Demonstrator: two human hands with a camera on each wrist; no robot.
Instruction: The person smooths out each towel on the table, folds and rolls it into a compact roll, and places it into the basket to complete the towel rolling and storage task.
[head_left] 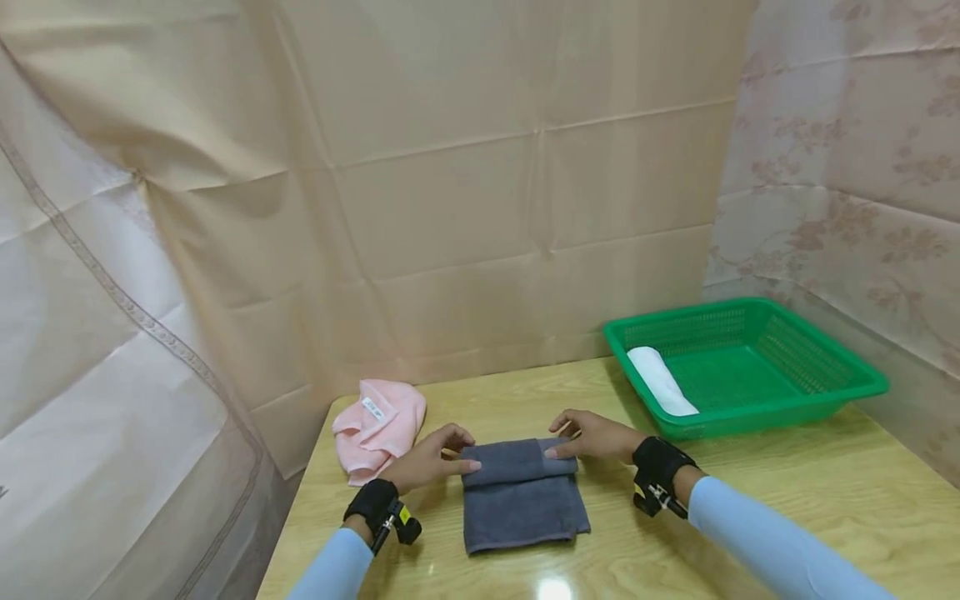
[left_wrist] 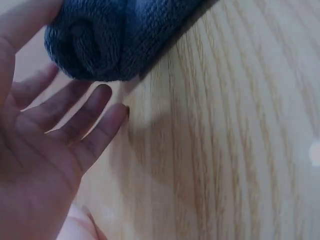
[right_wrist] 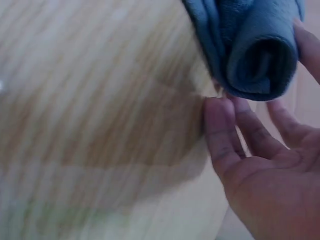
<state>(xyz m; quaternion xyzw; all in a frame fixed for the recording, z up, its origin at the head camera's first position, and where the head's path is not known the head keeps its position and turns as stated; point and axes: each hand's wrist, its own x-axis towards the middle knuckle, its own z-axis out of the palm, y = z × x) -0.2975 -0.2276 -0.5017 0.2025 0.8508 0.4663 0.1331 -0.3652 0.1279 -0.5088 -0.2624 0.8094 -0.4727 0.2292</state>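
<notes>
A dark grey towel lies on the table in the head view, its far end rolled up and its near part flat. My left hand holds the left end of the roll, thumb on top. At the other end my right hand grips the roll with the thumb over it. The left wrist view shows the coiled towel end above the fingers of the left hand. In the right wrist view, the spiral end of the towel sits between thumb and fingers of the right hand.
A crumpled pink towel with a white label lies at the table's back left. The green basket stands at the back right, with a rolled white towel along its left side. Beige curtain hangs behind the wooden table.
</notes>
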